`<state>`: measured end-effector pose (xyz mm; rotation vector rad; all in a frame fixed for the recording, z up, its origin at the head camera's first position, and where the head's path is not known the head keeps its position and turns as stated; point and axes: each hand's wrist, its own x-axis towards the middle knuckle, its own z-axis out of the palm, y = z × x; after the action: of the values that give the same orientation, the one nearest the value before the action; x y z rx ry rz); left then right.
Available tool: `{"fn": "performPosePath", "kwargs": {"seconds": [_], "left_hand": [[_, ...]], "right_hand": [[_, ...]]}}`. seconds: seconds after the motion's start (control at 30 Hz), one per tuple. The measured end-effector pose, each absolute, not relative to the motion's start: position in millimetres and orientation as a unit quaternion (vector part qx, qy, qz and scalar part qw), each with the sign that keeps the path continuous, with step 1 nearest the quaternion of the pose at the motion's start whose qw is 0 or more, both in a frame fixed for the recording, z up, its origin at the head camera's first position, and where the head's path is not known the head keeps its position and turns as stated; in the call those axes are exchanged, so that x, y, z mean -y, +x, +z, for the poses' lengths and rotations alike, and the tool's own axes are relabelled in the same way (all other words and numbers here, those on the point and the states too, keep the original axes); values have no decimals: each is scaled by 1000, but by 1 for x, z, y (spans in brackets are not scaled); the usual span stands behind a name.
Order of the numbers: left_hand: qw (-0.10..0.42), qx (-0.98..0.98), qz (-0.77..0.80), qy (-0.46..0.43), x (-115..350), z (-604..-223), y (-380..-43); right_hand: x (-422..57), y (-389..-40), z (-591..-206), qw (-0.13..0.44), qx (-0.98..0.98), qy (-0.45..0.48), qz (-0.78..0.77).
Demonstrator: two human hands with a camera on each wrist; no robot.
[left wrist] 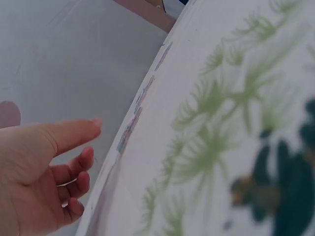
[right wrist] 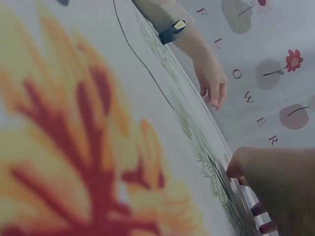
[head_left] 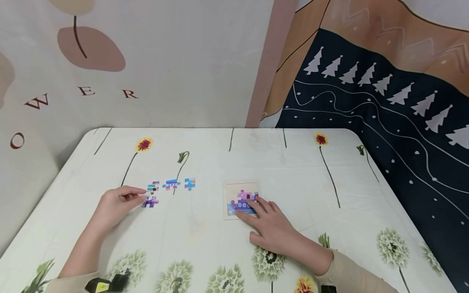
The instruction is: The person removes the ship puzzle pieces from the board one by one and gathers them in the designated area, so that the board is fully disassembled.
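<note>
My left hand (head_left: 119, 205) hovers at the left beside a purple jigsaw piece (head_left: 150, 202), its fingers loosely bent. In the left wrist view nothing sits between the thumb and fingers of that hand (left wrist: 47, 172). Just behind the purple piece lies a multicoloured piece (head_left: 153, 186). My right hand (head_left: 272, 228) rests its spread fingers on a small framed puzzle board (head_left: 225, 199). Inside the board, joined purple, pink and blue pieces (head_left: 240, 204) fill the lower part, partly covered by the fingers. Bare wood shows in its upper left.
Two more loose pieces, a blue one with pink (head_left: 171, 184) and a blue one with orange (head_left: 189, 184), lie between the left hand and the board. The white flower-print tablecloth (head_left: 205, 162) reaches back to a printed wall curtain (head_left: 183, 81). A dark tree-patterned cloth (head_left: 366, 101) hangs at the right.
</note>
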<state>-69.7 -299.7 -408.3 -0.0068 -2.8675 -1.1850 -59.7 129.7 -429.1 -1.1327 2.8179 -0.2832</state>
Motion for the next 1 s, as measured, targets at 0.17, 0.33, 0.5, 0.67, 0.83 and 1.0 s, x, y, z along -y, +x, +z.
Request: {"fn": "performPosePath", "kwargs": {"seconds": [0.17,0.33,0.5,0.67,0.83,1.0], "left_hand": [[31,916,-399,-33,275,-396,-75],[52,909,-404,-92,243,-393,-87],[46,893,-430,-129,214,-394,-99],[23,886,-440,-148,187,-395,-109],[-7,882,-442,-164,161,-397,-117],[-32,874,-448,-186,140,-401,-125]], "right_hand": [[-130,-59,-428,48,-922,-372,-96],[-130,-59,-428,42,-921,-375,-99],[-129,-59,-428,36,-919,-377,-107],[-127,-59,-429,34,-921,-373,-109],[-125,-59,-429,36,-926,-364,-97],[-124,-56,-426,60,-930,-352,-91]]}}
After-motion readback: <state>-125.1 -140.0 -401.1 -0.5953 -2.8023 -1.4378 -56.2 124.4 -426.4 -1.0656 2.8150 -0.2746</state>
